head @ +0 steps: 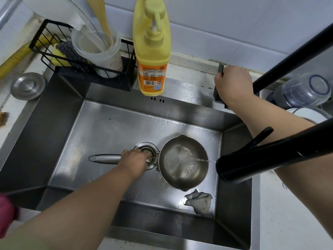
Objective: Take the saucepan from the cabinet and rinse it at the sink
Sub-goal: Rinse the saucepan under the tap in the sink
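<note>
Already filling, the saucepan (182, 162), gripped by the left hand (134, 162), may splash if the right hand (233, 83), gripping the tap lever (220, 69), opens further.

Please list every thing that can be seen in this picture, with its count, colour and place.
saucepan: one, steel, in the sink near the drain, water inside
sink: one, steel, centre
drain strainer: one, steel, sink floor
faucet: one, black, right
cloth: one, grey, sink floor near the front right
soap bottle: one, yellow, behind the sink
wire rack: one, black, back left
plastic cup: one, translucent white, in the rack
metal lid: one, steel, left counter
left hand: grips the saucepan handle
right hand: holds a dark lever at the back right
</note>
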